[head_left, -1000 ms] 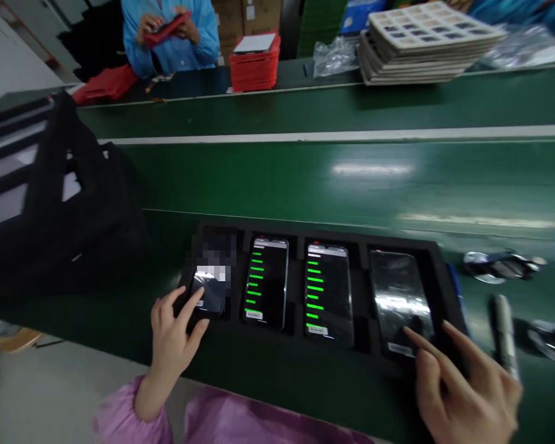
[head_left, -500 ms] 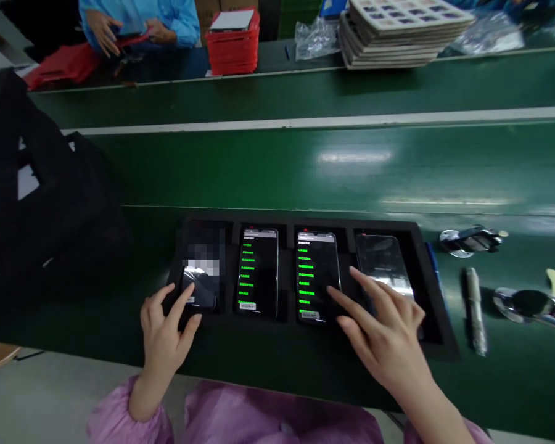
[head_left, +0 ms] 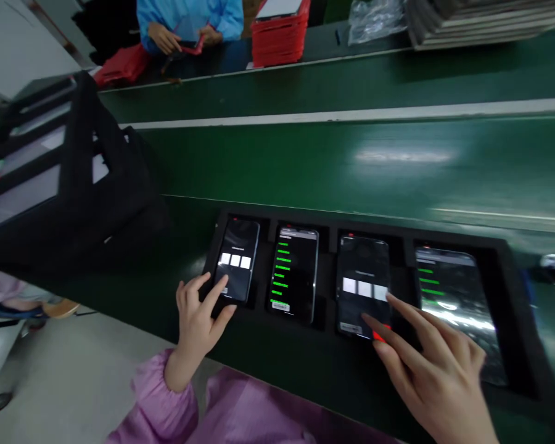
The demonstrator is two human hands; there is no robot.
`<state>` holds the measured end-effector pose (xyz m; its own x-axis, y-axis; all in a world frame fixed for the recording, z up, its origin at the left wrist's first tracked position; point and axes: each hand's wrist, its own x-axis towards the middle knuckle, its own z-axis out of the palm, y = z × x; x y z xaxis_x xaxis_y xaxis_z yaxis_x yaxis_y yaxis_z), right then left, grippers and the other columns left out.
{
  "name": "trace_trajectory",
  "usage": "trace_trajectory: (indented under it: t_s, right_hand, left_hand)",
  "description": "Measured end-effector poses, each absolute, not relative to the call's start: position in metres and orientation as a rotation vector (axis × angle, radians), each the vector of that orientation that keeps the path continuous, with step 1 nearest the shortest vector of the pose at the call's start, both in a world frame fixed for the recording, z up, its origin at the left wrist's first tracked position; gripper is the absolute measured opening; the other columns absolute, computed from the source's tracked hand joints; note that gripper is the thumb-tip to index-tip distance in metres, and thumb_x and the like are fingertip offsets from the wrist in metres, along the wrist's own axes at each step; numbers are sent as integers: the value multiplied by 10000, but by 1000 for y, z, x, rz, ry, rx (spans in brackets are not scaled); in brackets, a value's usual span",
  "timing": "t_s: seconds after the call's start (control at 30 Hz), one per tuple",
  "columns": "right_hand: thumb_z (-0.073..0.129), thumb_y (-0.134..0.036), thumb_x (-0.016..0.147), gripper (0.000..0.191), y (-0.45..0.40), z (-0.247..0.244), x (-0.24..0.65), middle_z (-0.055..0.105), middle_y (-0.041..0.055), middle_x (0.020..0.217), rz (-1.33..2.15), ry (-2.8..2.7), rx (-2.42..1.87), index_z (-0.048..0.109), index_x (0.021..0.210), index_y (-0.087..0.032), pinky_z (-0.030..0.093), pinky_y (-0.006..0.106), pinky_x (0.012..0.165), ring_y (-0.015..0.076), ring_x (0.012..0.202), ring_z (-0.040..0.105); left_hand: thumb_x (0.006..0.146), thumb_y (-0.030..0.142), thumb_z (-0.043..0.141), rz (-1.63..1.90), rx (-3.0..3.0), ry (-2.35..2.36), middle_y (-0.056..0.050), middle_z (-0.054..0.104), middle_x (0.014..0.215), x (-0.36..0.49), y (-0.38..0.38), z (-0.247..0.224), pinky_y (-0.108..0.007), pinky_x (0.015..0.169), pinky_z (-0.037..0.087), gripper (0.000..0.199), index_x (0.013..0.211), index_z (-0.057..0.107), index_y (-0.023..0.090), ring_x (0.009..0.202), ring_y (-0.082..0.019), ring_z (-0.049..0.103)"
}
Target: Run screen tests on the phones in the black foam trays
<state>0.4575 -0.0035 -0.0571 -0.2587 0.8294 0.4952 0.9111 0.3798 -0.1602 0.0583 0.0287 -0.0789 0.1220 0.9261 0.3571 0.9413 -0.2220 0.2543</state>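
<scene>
Several smartphones lie face up in a black foam tray (head_left: 326,253) on the green bench. My left hand (head_left: 198,317) has its fingers spread, the index fingertip at the lower part of the leftmost phone (head_left: 235,277), whose screen shows white squares. Right of it, a second phone (head_left: 296,271) shows green lines of text. Over the third phone (head_left: 351,265), with white squares and a red patch at the bottom, my right hand (head_left: 430,351) is stretched out, a fingertip on its screen. The rightmost phone (head_left: 453,302) shows green lines and glare, partly hidden by that hand.
A black case with slots (head_left: 111,197) stands at the left. Across the bench, a co-worker in blue sleeves (head_left: 189,18) holds a device near a stack of red trays (head_left: 280,37). Clear plastic wrap (head_left: 377,21) and stacked grey trays (head_left: 485,24) lie at the back right.
The view has swung left. On the third phone, green text has given way to white squares and a red patch; the rightmost phone now shows green lines. My right hand stays over the third phone.
</scene>
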Motion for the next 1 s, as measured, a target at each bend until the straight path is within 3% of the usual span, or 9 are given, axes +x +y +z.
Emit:
trace_trajectory:
  t_s: [0.1, 0.23, 0.47, 0.6, 0.67, 0.87, 1.0]
  right_hand:
    - [503, -394, 1160, 355, -1, -64, 459, 713, 172, 1410, -219, -2132, -1453, 805, 1134, -208, 383, 540, 964, 410, 1208, 668]
    - [516, -391, 1155, 343, 2, -65, 457, 725, 176, 1388, -228, -2113, -1426, 798, 1122, -198, 397, 535, 943, 406, 1181, 686]
    - [547, -338, 1142, 325, 3, -63, 454, 743, 164, 1336, -296, -2113, -1421, 826, 1062, -194, 412, 523, 939, 385, 1167, 697]
    - [572, -313, 1134, 303, 3, -64, 454, 746, 159, 1330, -320, -2114, -1436, 838, 1058, -190, 417, 515, 945, 375, 1177, 703]
    - [570, -316, 1136, 308, 3, -64, 454, 748, 152, 1325, -327, -2114, -1442, 844, 1058, -198, 423, 512, 954, 364, 1178, 705]
    - [557, -326, 1151, 328, 3, -61, 453, 743, 155, 1339, -319, -2125, -1449, 843, 1065, -191, 435, 507, 960, 358, 1195, 700]
    - [576, -323, 1146, 307, 2, -64, 454, 742, 152, 1349, -318, -2124, -1455, 844, 1072, -193, 435, 507, 971, 358, 1204, 697]
  left_hand:
    - [1112, 664, 507, -603, -2314, -1980, -136, 639, 1349, 57, 42, -67, -777, 1332, 211, 564, 1502, 731, 323, 1303, -360, 609]
    - [1074, 794, 460, -519, -2335, -1985, -171, 602, 1477, 61, 68, -50, -886, 1283, 152, 693, 1498, 732, 318, 1396, -420, 537]
    - [1030, 787, 595, -662, -2595, -1604, -130, 658, 1493, 118, 69, -42, -697, 1395, 86, 675, 1502, 720, 319, 1451, -370, 533]
    - [1014, 763, 659, -592, -2697, -1494, -131, 681, 1513, 146, 64, -46, -747, 1379, 18, 619, 1420, 770, 309, 1455, -376, 542]
    - [1019, 759, 654, -617, -2685, -1503, -139, 690, 1510, 148, 63, -46, -745, 1379, 42, 621, 1411, 775, 292, 1451, -379, 553]
    - [1087, 714, 563, -771, -2670, -1474, -109, 766, 1375, 141, 49, -39, -540, 1432, 20, 592, 1375, 775, 243, 1403, -300, 609]
    - [1083, 710, 576, -698, -2655, -1533, -100, 768, 1387, 143, 36, -44, -550, 1430, 19, 581, 1393, 773, 260, 1402, -303, 608]
